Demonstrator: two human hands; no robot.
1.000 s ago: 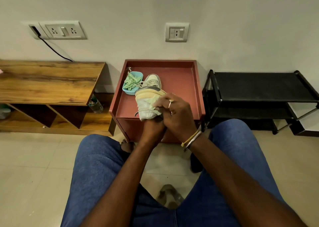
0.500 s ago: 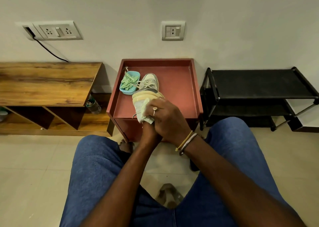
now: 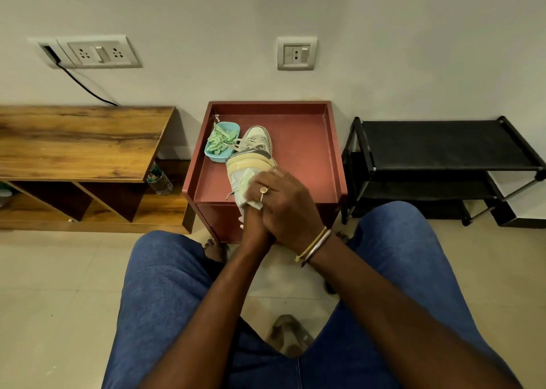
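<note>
A pale sneaker with cream and grey panels lies on the red side table, toe toward the wall and heel over the front edge. My left hand grips the heel from below and is mostly hidden under the other hand. My right hand, with a ring and bangles, holds a white wipe pressed against the heel. A small blue dish with green laces sits just left of the shoe.
A wooden low shelf stands to the left, with a bottle beside it. A black shoe rack stands on the right. My knees in blue jeans frame the tiled floor, where a second shoe lies between them.
My right hand has slid left across the shoe's heel with the wipe and now covers more of it. The left hand keeps its hold on the shoe.
</note>
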